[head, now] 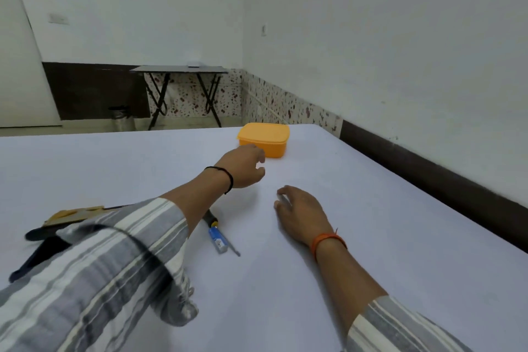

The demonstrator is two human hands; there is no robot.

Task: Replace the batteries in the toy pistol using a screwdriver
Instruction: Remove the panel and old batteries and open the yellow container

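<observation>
On the white desk (371, 237), my left hand (245, 166) reaches, fingers loosely apart, just short of the orange lidded box (264, 138); my right hand (300, 213) rests flat, holding nothing.

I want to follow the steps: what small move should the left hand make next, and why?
Probably reach on to the closed orange plastic box: the left hand hovers just before it, holding nothing, while the black-handled screwdriver lies untouched on the white table.
</observation>
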